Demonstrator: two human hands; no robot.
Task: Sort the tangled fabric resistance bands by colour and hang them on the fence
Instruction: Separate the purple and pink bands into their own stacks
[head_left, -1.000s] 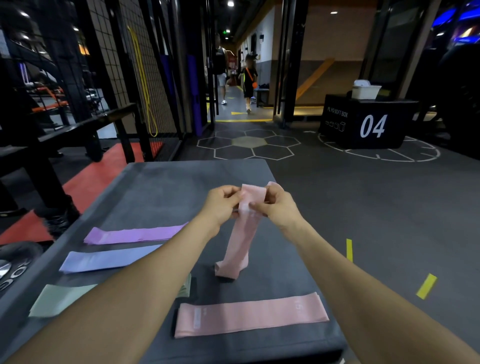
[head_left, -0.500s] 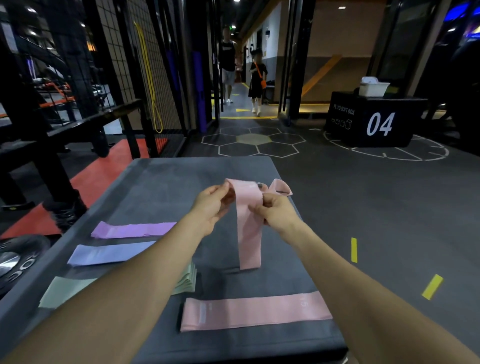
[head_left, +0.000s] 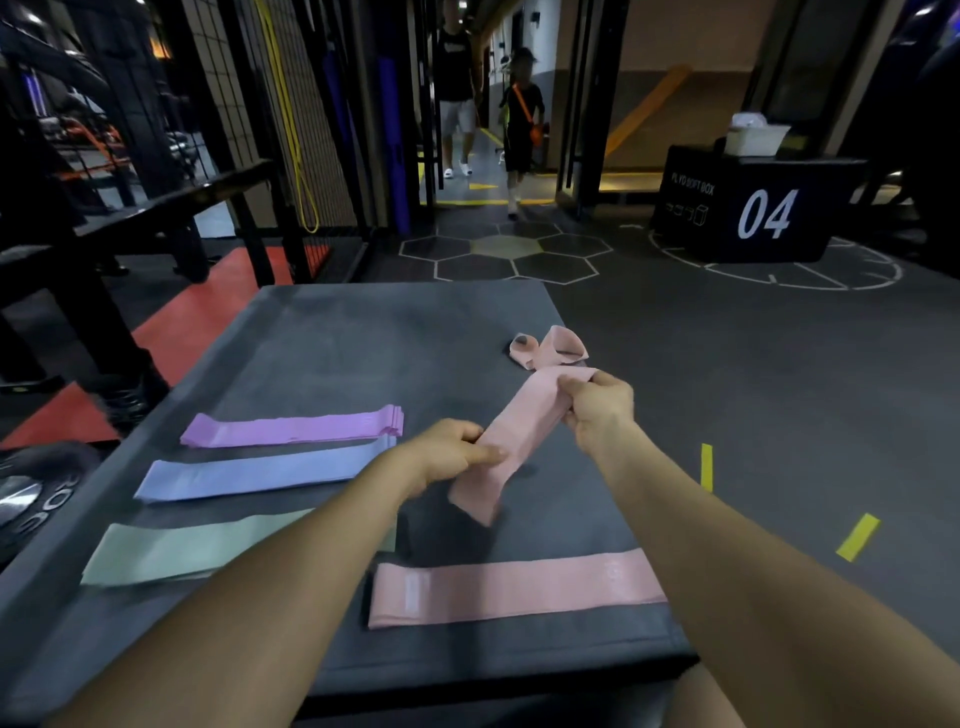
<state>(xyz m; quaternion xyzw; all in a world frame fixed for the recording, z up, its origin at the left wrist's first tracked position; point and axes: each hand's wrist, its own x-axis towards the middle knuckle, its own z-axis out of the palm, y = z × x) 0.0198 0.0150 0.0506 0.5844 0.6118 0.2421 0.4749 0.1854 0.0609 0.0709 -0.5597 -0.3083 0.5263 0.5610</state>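
A pink fabric band (head_left: 511, 434) stretches slantwise above the grey padded box (head_left: 363, 343). My right hand (head_left: 600, 402) grips its upper end and my left hand (head_left: 452, 449) pinches it lower down; its tail hangs below. A second pink band (head_left: 545, 349) lies crumpled just beyond my right hand. A flat pink band (head_left: 514, 587) lies near the front edge. On the left lie flat stacks of purple (head_left: 291, 430), blue (head_left: 260, 470) and green (head_left: 187, 551) bands. The mesh fence (head_left: 306, 104) stands at the back left.
Two people (head_left: 485, 109) walk towards me through the doorway at the back. A black plyo box marked 04 (head_left: 753, 213) with a white tub stands back right. A dark bench (head_left: 130, 218) and weight plates (head_left: 26, 499) are at the left.
The pink band has gone from hanging upright between my raised hands to slanting lower over the box. My left hand slid down along it. The crumpled pink band now lies on the box.
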